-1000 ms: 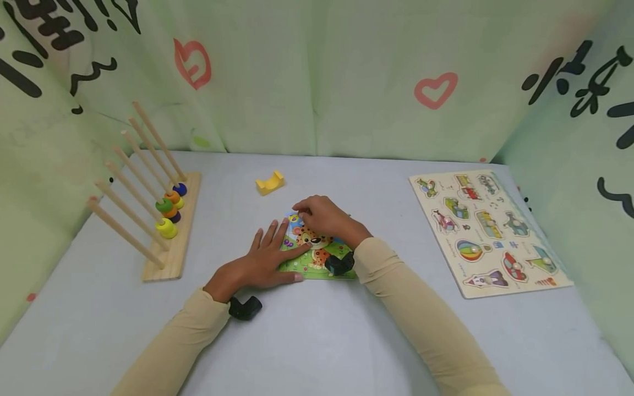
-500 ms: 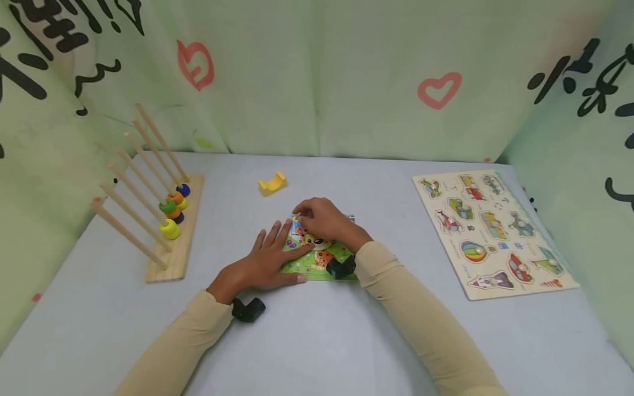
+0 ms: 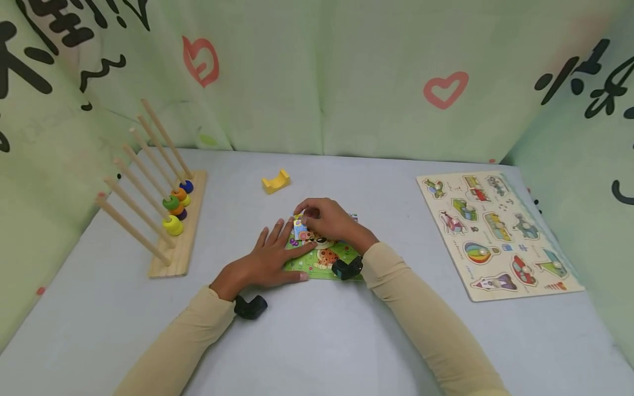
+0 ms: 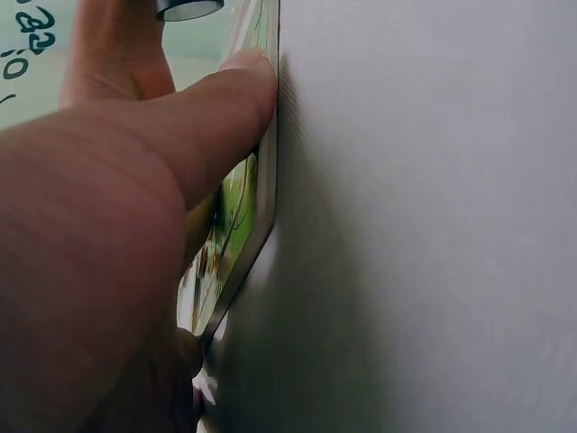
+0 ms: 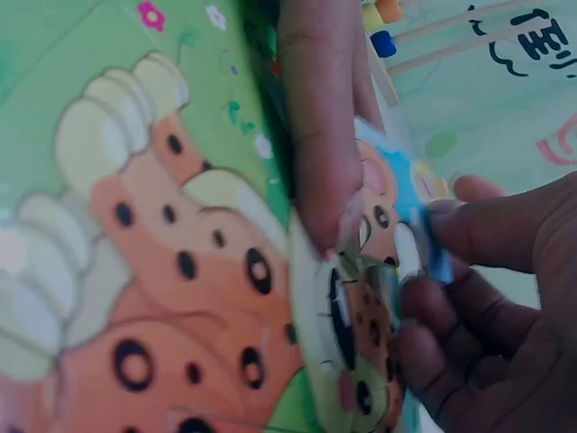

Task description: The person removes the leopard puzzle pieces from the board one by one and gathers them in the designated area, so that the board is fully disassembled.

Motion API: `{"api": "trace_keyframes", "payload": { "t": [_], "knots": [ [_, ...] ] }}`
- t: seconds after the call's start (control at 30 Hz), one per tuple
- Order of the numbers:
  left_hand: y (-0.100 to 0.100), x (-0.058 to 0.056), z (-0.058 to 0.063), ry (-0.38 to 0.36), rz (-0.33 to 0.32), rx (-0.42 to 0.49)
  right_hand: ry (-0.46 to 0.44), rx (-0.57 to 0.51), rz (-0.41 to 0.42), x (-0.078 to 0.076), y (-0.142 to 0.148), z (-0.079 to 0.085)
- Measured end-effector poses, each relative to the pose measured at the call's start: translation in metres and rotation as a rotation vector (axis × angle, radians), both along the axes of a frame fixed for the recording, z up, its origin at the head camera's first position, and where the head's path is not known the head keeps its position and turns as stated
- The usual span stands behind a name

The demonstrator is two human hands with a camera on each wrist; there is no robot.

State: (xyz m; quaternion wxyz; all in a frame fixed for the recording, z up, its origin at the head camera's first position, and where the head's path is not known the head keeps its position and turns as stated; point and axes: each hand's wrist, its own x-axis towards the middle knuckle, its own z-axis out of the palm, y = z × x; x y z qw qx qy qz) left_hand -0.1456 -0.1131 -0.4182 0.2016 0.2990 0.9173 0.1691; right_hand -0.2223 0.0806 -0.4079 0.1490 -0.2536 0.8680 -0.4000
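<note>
A small jigsaw puzzle (image 3: 307, 268) with a spotted cartoon leopard on green grass lies on the table in the head view. My left hand (image 3: 269, 257) rests across its left side with fingers spread. In the left wrist view its thumb (image 4: 221, 108) presses at the board's edge. My right hand (image 3: 329, 221) is over the upper part of the puzzle. Between thumb and fingers it pinches a puzzle piece (image 5: 435, 245) with a blue edge, seen tilted up in the right wrist view. The right hand and wrist hide part of the picture in the head view.
A yellow curved block (image 3: 275, 181) lies behind the puzzle. On the left stands a wooden peg rack (image 3: 190, 242) with several coloured beads. A wooden picture puzzle board (image 3: 495, 256) lies at the right. Green curtains (image 3: 371, 77) hang behind and along both sides.
The head view has shifted slightly. Both hands keep their places on the puzzle; a little more of its blue upper left corner shows under the right fingers.
</note>
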Motion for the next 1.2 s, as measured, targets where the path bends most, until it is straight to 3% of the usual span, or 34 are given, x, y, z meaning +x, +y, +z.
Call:
{"api": "trace_keyframes", "payload": {
  "t": [0.23,0.47,0.8,1.0,1.2],
  "knots": [
    [0.0,0.0,0.001,-0.003,0.005,-0.003,-0.115,-0.171,-0.053,0.002,0.013,0.0],
    [0.002,0.001,0.002,-0.001,0.01,-0.005,-0.16,-0.081,-0.047,-0.001,0.034,0.009],
    [-0.002,0.001,0.0,0.006,0.018,0.001,-0.246,-0.077,-0.122,-0.001,0.062,0.019],
    [-0.002,0.003,0.001,0.005,0.023,0.033,-0.234,-0.039,-0.185,-0.002,0.089,0.023],
    [0.001,0.002,0.001,0.007,0.018,0.037,-0.196,0.025,-0.185,-0.004,0.119,0.022]
  ]
}}
